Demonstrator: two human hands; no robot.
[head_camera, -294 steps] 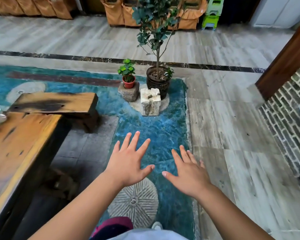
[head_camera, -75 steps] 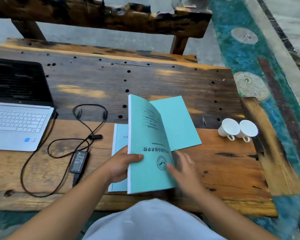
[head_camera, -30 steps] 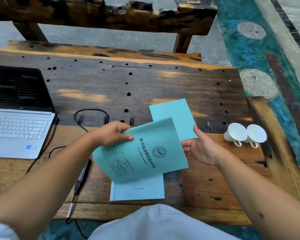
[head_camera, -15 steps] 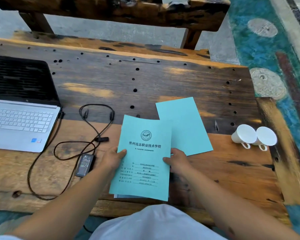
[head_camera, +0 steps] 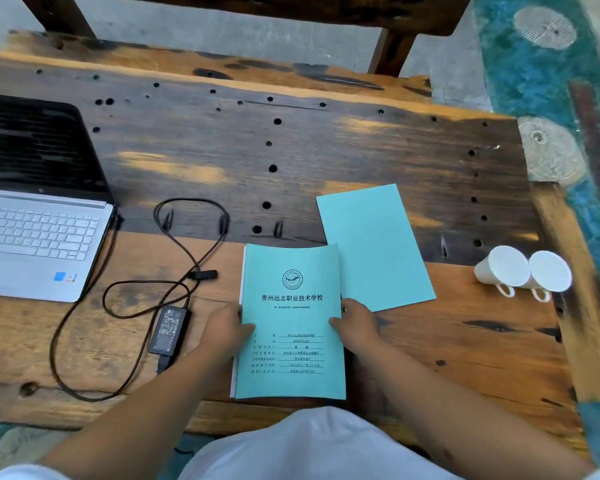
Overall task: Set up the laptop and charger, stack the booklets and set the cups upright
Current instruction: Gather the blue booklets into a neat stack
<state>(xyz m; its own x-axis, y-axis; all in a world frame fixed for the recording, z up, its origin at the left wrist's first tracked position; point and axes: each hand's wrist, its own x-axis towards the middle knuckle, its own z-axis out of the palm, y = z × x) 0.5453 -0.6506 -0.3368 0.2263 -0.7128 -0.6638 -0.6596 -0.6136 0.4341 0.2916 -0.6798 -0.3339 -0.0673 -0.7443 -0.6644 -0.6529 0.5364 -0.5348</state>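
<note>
Both hands hold the printed teal booklet (head_camera: 291, 320) by its long edges, the left hand (head_camera: 227, 329) with its thumb laid over the left edge and the right hand (head_camera: 355, 323) doing the same opposite, squaring it flat near the front of the wooden table (head_camera: 326, 147). White page edges show along its left side; whether another booklet lies beneath cannot be told. Stacking looks to be the step in hand: a second, plain teal booklet (head_camera: 374, 247) lies askew just behind, its corner tucked under, and likely needs sliding over and aligning next. Thin matte paper should bend easily. Two glossy white cups (head_camera: 523, 273) lie on their sides, touching. An open silver laptop (head_camera: 32, 244) and boxy black charger (head_camera: 169, 329) with looped cable sit left
</note>
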